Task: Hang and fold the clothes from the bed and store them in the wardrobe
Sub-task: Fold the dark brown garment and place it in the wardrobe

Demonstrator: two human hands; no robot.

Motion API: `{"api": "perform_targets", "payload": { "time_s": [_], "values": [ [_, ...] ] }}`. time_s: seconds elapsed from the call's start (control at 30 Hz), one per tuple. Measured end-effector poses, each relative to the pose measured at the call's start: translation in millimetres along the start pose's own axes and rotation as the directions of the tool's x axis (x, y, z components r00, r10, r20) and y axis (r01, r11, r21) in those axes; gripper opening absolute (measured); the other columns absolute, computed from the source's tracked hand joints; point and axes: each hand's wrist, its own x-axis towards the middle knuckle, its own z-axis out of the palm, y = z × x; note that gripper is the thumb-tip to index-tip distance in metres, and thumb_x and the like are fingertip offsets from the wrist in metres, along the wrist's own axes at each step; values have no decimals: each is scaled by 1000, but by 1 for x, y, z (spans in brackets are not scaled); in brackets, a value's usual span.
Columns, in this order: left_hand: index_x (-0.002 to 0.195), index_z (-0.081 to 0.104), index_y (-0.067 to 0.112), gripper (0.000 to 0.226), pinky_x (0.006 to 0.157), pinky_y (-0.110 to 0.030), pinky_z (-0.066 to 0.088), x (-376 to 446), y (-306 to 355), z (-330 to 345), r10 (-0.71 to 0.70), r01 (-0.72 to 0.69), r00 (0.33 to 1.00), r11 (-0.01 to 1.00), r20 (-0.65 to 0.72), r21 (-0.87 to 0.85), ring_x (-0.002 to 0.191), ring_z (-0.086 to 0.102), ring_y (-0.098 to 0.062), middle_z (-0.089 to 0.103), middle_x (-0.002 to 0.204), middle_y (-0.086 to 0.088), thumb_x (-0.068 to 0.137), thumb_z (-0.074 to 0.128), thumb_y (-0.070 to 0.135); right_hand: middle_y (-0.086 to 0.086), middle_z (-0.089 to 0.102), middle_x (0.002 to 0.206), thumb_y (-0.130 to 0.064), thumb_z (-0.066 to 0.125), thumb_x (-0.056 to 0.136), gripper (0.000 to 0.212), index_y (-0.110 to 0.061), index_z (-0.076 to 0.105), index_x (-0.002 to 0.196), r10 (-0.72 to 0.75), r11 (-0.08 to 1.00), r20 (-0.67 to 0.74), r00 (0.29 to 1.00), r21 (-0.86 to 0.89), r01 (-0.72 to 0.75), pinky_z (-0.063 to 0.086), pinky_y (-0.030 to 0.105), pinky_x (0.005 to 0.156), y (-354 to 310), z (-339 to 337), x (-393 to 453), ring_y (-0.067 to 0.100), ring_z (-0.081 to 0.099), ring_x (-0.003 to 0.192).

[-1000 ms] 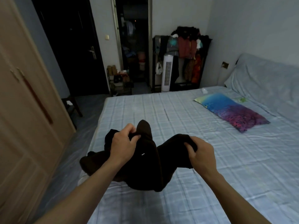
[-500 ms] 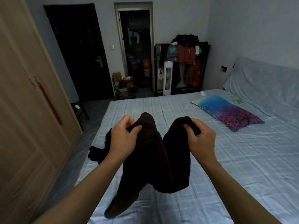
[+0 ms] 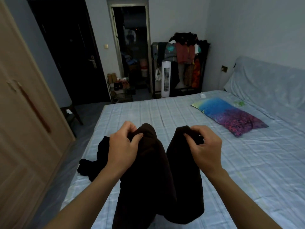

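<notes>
Both hands raised over the bed [image 3: 231, 162]. Left hand [image 3: 123, 148] pinches one upper edge of a dark garment [image 3: 158, 179], thumb against curled fingers; right hand [image 3: 205, 150] pinches the other upper edge likewise. Garment hangs between and below the hands in two folds, lower end near the sheet. Second dark garment [image 3: 94, 160] lies crumpled on the bed, just left of the left hand. Wardrobe [image 3: 24, 129] well left, doors closed.
</notes>
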Motion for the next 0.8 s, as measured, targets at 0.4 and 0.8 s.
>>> {"api": "perform_targets", "payload": {
  "time_s": [0.4,0.8],
  "values": [
    [78,55,16,20,54,-19,36,151,-167,116,-326,309,942,936,84,170,63,54,-6,59,70,3,87,72,20,-2,68,92,-8,72,84,17,-15,69,99,201,950,260,944,-288,-122,42,14,78,145,165,81,15,63,85],
    [110,65,12,17,88,-23,42,163,-252,147,-496,480,861,866,115,140,103,57,-11,64,106,2,93,63,15,2,60,129,-19,61,95,34,-14,60,129,283,946,622,730,-308,-104,28,17,102,192,236,80,17,51,123]
  ]
}}
